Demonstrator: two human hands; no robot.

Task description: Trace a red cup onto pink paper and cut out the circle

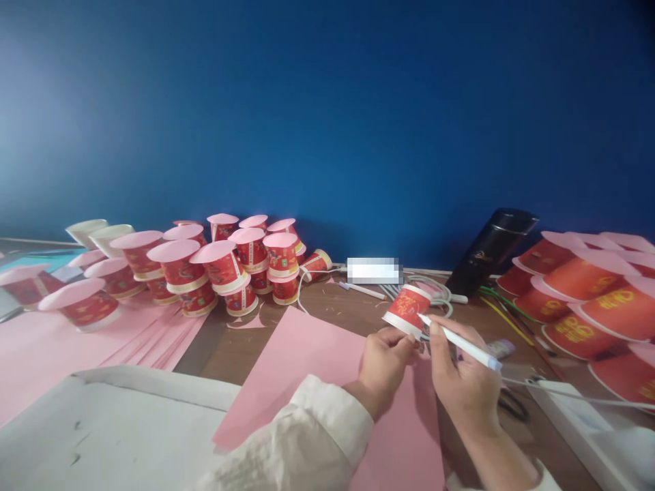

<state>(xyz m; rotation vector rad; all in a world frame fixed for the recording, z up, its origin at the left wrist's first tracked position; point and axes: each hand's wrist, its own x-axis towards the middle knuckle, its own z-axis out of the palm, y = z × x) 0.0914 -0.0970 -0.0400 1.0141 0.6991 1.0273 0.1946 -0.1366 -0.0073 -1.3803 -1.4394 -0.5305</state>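
Nearest the camera, at the lower left, sits a shallow white box (153, 423) with dark marks on its inside. Behind it, pink sheets (31, 348) are spread over the brown bench (225, 354). Farther back stand stacked red cups (177, 266), rims down, with pink discs on top, some of them two high. Just right of these, a fallen cup (318, 262) lies on its side, and beyond it a loose pen (364, 291) rests on the bench by the blue wall (327, 123). A single pink sheet (297, 382) runs beneath the forearms. Above its upper edge, the left hand (383, 368) has its grip pinched on the rim of a red cup (409, 307), held tilted. On the right, the right hand (468, 389) has its grip clamped around a white marker (468, 344), whose tip is at the cup's printed side; whether it touches, I cannot tell. Behind stands a black bottle (494, 249). At far right are stacked orange-red cups (583, 334), topped with pink discs.
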